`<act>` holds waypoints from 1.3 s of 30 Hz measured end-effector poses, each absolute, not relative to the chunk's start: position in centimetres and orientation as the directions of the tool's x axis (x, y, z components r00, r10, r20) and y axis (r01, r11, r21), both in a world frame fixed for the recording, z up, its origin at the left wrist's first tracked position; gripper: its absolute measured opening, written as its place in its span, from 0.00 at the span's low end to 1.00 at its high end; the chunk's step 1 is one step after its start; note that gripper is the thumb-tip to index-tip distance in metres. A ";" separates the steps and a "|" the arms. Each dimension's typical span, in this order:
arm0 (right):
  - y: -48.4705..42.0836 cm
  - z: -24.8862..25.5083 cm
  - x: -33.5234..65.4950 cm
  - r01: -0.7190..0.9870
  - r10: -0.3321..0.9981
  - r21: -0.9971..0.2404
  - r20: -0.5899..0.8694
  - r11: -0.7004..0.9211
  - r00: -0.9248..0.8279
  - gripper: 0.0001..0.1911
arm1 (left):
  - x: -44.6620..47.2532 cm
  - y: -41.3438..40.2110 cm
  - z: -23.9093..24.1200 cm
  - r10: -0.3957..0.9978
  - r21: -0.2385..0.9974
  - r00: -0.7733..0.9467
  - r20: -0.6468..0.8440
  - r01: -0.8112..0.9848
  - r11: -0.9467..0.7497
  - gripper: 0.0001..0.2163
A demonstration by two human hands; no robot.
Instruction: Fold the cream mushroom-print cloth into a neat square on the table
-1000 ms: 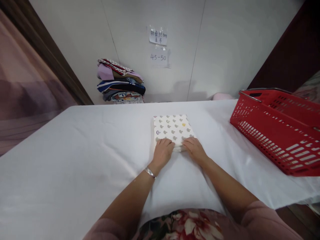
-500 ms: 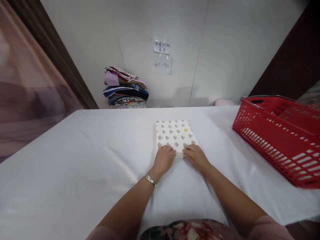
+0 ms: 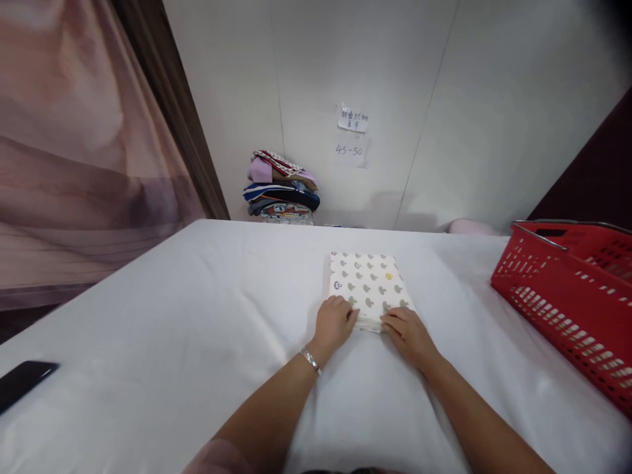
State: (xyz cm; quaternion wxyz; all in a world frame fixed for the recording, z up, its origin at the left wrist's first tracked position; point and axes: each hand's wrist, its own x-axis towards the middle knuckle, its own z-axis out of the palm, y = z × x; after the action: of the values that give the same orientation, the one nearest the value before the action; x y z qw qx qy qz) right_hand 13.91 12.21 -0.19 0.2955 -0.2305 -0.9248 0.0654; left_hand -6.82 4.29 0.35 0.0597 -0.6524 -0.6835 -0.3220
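A folded white cloth (image 3: 366,280) with a print of grey mushroom-like shapes and a few coloured ones lies flat as a neat rectangle on the table. Its layers show along the near edge. My left hand (image 3: 336,322) holds the near left corner, fingers curled over the top; a silver bracelet is on that wrist. My right hand (image 3: 409,334) grips the near right corner the same way, with its thumb at the front edge. The undersides of both hands are hidden.
A white sheet covers the table (image 3: 222,296). A red plastic basket (image 3: 567,296) stands at the right. A black phone-like object (image 3: 27,382) lies at the left edge. Behind the table are a stack of folded clothes (image 3: 282,191) and a wall with paper signs (image 3: 351,137).
The view has swung left and up, bringing the black phone-like object into sight. Both hands stay at the cloth's near corners, and the cloth keeps its folded shape.
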 end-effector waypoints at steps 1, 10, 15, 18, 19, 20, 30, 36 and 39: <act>12.2 -0.2 13.9 0.389 0.466 -0.257 0.519 0.885 -0.717 0.12 | -7.0 4.3 0.3 0.852 0.374 -0.170 0.495 0.927 -0.032 0.12; 12.1 -0.2 13.8 0.402 0.482 -0.267 0.529 0.876 -0.698 0.12 | -9.1 4.7 0.8 0.820 0.436 -0.384 0.424 0.880 0.187 0.07; 12.0 -0.6 13.7 0.405 0.485 -0.267 0.525 0.874 -0.699 0.11 | -8.0 4.4 0.8 0.825 0.252 -0.032 0.564 0.958 -0.135 0.14; 11.8 0.0 13.8 0.400 0.488 -0.279 0.508 0.873 -0.710 0.10 | -7.0 4.3 -0.4 0.869 0.190 0.085 0.487 0.961 -0.200 0.20; 11.8 0.3 13.8 0.397 0.489 -0.286 0.486 0.872 -0.724 0.10 | -6.8 4.3 -0.9 0.880 0.183 0.093 0.466 0.963 -0.198 0.22; 11.9 0.8 13.8 0.394 0.490 -0.295 0.461 0.871 -0.740 0.10 | -6.7 4.3 -1.3 0.886 0.177 0.095 0.453 0.965 -0.194 0.24; 16.8 5.0 4.2 0.374 0.486 -0.318 0.453 0.871 -0.748 0.15 | -6.5 4.5 -1.9 0.903 0.156 0.087 0.420 0.974 -0.166 0.29; 19.9 5.3 -4.6 0.488 0.545 -0.242 0.352 0.838 -0.761 0.24 | -6.4 4.5 -1.9 0.917 0.187 0.082 0.390 0.968 -0.166 0.29; 21.2 3.6 -6.8 0.600 0.640 -0.225 0.229 0.768 -0.733 0.27 | -6.4 4.5 -1.7 0.923 0.203 0.083 0.375 0.964 -0.170 0.30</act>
State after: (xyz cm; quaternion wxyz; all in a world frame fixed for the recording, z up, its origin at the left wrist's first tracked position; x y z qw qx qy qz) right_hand -6.81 21.16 3.62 0.1476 -0.3340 -0.9285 0.0680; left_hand -6.45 4.53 -1.74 0.0482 -0.7344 -0.6425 -0.2132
